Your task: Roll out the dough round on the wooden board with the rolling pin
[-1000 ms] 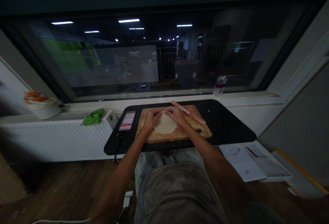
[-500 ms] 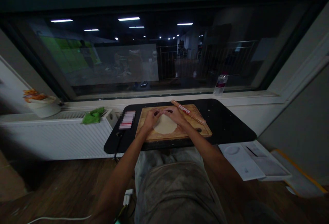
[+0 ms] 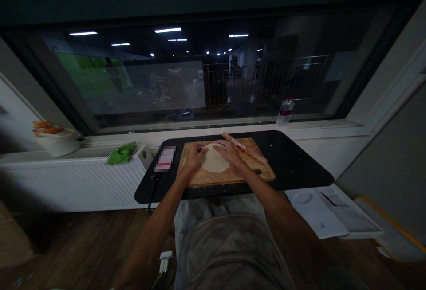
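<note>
A thin, round, pale sheet of dough (image 3: 215,162) lies on a wooden cutting board (image 3: 203,180). My left hand (image 3: 194,156) is curled around its upper left edge, thumb and fingertips pinching the rim. On the upper right edge, my right hand (image 3: 228,151) grips the dough in the same way, thumb on top. Some fingertips are hidden behind the dough and the hands. A rolling pin (image 3: 246,149) in clear wrapping with a red and white label rests slantwise across the board's right side, apart from both hands.
The board stands on a small black table (image 3: 299,170) below a window. A phone (image 3: 165,158) with a blurred screen lies left. A green cloth (image 3: 121,153) and white bucket (image 3: 61,141) sit on the radiator. A bottle (image 3: 285,110) stands on the sill; a white box (image 3: 333,210) is lower right.
My hands have spread a little apart along the dough's far edge, and more of its rounded top shows between them. The view has shifted slightly; the rolling pin stays put.
</note>
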The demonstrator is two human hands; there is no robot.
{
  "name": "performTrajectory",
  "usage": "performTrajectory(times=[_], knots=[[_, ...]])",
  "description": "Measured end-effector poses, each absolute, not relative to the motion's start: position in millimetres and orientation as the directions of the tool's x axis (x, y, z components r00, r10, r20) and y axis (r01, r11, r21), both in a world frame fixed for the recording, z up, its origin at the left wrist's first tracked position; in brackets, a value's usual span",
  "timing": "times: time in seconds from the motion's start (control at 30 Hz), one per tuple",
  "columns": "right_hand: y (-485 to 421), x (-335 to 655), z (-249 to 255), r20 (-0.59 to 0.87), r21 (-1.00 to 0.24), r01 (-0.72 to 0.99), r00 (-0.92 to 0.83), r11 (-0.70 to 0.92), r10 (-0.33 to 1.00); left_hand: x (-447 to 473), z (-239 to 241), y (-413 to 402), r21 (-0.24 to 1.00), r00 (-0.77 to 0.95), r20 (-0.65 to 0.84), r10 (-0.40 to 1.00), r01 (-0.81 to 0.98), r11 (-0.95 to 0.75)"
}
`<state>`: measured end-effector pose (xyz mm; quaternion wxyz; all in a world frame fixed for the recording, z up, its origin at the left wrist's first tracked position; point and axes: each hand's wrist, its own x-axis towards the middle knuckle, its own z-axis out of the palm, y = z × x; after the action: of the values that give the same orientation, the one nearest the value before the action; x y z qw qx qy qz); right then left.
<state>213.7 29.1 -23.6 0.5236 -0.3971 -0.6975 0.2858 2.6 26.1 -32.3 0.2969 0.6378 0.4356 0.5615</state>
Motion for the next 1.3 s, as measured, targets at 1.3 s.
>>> performTrajectory(times=[1.3], knots=[[26,208,-22,0.552,-0.784,0.211,-0.194,0.584,0.811,6,-26,22,0.922,0.053,0.371,0.927,0.095,-0.375]])
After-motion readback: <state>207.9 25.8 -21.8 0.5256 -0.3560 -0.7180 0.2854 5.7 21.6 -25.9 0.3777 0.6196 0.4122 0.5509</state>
